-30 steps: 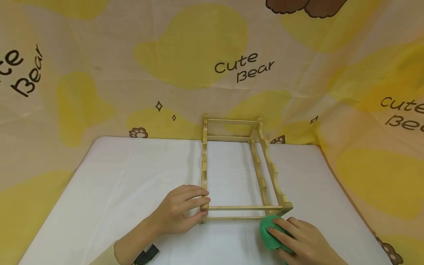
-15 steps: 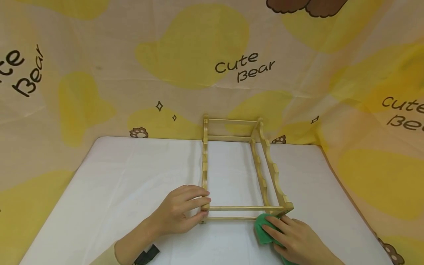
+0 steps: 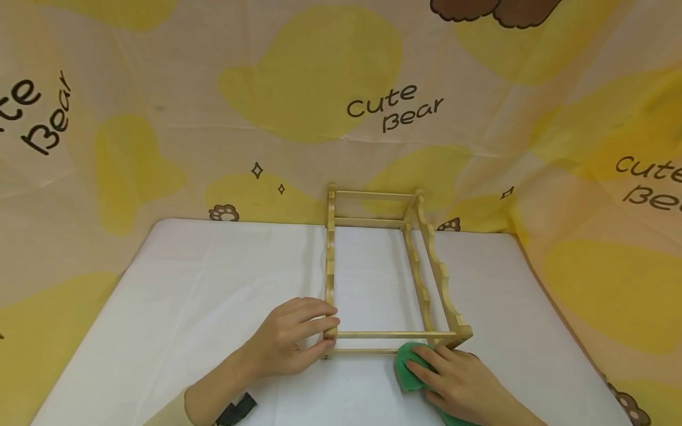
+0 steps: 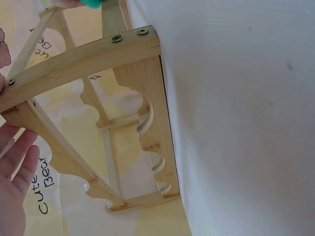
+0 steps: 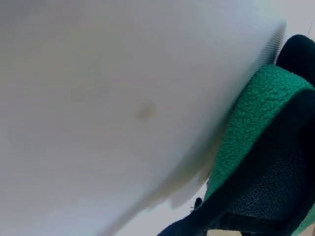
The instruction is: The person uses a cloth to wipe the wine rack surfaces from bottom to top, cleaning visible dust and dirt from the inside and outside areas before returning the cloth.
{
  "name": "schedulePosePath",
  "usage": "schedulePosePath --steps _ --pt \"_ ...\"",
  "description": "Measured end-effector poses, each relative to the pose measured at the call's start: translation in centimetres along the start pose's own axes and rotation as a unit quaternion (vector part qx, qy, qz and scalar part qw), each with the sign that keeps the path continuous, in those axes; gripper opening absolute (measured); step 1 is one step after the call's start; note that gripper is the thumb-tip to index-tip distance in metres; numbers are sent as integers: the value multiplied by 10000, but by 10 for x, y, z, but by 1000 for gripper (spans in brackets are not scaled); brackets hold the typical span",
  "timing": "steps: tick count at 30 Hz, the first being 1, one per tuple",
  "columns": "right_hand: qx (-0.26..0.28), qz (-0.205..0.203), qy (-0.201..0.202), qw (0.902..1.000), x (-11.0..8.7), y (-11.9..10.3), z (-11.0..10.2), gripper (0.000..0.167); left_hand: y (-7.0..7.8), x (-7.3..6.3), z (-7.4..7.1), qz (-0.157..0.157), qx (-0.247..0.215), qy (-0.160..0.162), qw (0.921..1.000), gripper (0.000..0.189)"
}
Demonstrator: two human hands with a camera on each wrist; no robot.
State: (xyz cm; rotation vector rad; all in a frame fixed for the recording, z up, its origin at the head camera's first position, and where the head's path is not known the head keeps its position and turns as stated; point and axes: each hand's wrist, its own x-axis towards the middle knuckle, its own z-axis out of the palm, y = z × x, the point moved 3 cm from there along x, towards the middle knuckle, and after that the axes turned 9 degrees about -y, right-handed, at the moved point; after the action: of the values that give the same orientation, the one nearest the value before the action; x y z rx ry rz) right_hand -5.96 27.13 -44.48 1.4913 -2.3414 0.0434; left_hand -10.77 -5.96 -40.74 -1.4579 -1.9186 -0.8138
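Note:
A light wooden rack (image 3: pixel 436 260) with scalloped side rails and thin crossbars stands on the white table in the head view. My left hand (image 3: pixel 290 337) grips its near left corner, thumb on the near side and fingers over the top. In the left wrist view the fingers of my left hand (image 4: pixel 17 167) lie against the rack's wooden end (image 4: pixel 83 64), which has metal screws. My right hand (image 3: pixel 453 376) holds a bunched green cloth (image 3: pixel 410 367) against the lower front crossbar (image 3: pixel 367 352), near its right end. Fuzzy green cloth (image 5: pixel 251 118) also shows in the right wrist view.
White covering spreads over the table (image 3: pixel 224 266) around the rack. A yellow patterned curtain (image 3: pixel 298 89) with bear lettering hangs behind and at both sides, close to the rack's far end. A black strap (image 3: pixel 237 409) shows at the left wrist.
My right hand has slid left along the lower front crossbar with the green cloth. The left hand and the rack have stayed in place.

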Motion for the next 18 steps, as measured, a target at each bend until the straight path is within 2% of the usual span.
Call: schedulePosePath --steps 10,14,18 --pt "-71 -385 -245 9989 27 -7 6 46 0 -1 -1 -49 -13 -33 10000 18" --pt "-45 -477 -398 9981 36 -10 7 30 1 -1 0 -87 5 -48 10000 19" --pt "-89 -525 -451 9976 45 -13 9 43 1 -1 0 -133 -10 -69 9999 19"
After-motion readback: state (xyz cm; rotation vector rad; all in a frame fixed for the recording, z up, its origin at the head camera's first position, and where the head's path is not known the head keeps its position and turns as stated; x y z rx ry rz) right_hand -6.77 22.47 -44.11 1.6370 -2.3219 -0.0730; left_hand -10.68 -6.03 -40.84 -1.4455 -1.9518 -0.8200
